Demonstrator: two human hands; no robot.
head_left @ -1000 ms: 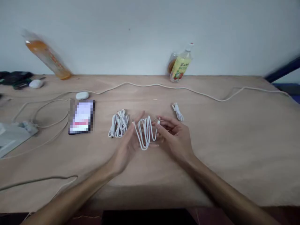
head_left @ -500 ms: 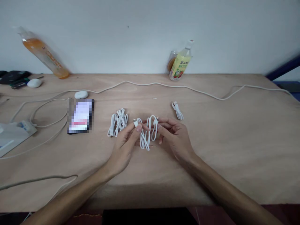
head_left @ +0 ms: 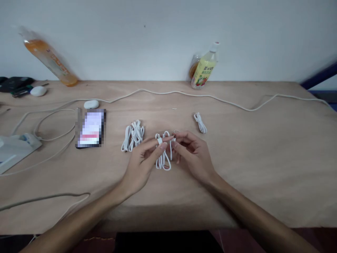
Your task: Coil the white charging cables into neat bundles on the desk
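A white charging cable (head_left: 163, 163), looped into a loose bundle, hangs between my two hands above the table. My left hand (head_left: 143, 161) pinches it near one plug, thumb on top and index finger stretched toward the other hand. My right hand (head_left: 196, 153) is closed on the cable's other end, thumb and fingertips together at the connector. Left of my left hand lie several coiled white cables (head_left: 133, 135). One more coiled white cable (head_left: 200, 123) rests beyond my right hand.
A phone (head_left: 91, 128) and a white earbud case (head_left: 91, 104) lie at the left. A long white cord (head_left: 163, 92) crosses the table's back. Against the wall stand an orange drink bottle (head_left: 51, 61) and a yellow-labelled bottle (head_left: 204, 68). A white power strip (head_left: 19, 151) is at far left.
My hands have come closer together, and the cable's loops have gathered into a narrower bundle. The left fingers have shifted slightly right with the plug.
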